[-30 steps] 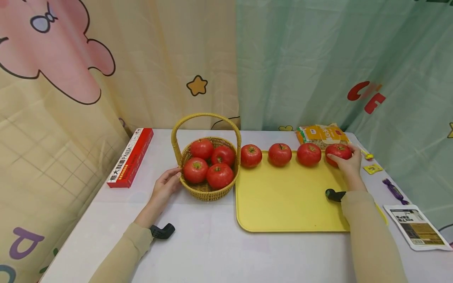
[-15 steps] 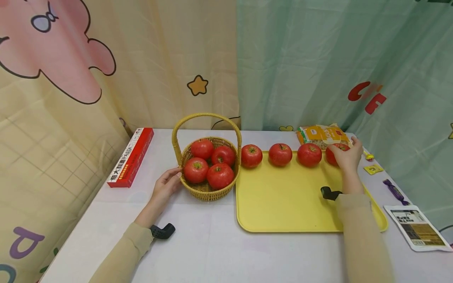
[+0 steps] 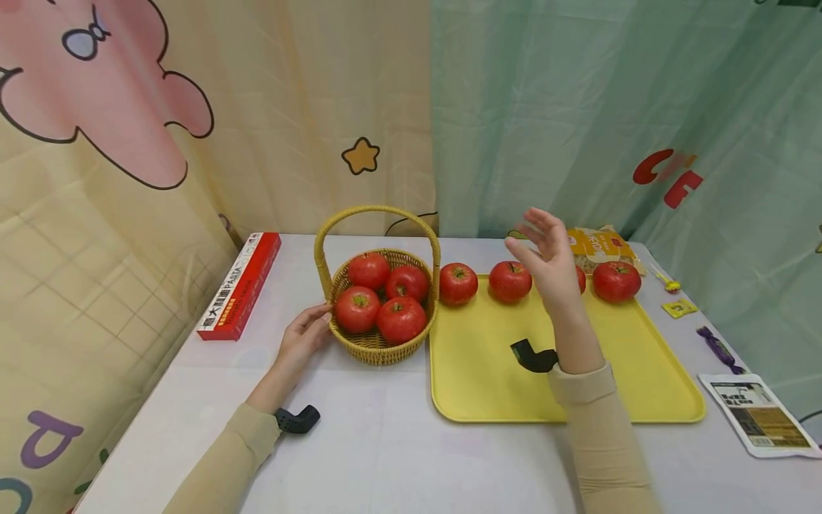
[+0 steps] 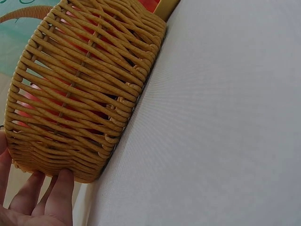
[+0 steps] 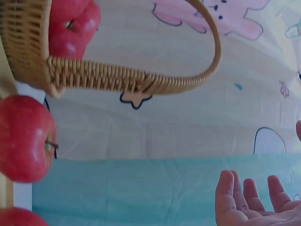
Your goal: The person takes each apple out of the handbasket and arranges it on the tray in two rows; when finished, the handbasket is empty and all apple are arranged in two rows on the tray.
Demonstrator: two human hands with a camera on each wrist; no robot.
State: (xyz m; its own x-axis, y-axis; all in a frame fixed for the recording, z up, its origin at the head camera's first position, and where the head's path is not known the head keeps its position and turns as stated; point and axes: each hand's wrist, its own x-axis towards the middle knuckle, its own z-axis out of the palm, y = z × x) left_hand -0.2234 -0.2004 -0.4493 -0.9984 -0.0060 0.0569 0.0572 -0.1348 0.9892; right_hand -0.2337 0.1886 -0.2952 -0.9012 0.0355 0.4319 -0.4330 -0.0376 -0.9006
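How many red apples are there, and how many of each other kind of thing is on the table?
Apples in the basket: 4
Apples on the yellow tray: 4, one partly behind the right hand
Baskets: 1
Trays: 1
Red pasta boxes: 1
Orange snack bags: 1
Printed packets: 1
Small wrapped sweets: 3
Total: 16

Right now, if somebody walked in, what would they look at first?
Probably the red apples: four heaped in the wicker basket in the middle of the table, and four more lined up along the far edge of the yellow tray beside it. Next, the right hand, raised open and empty above the tray, hiding part of one apple. The left hand rests against the basket's left side.
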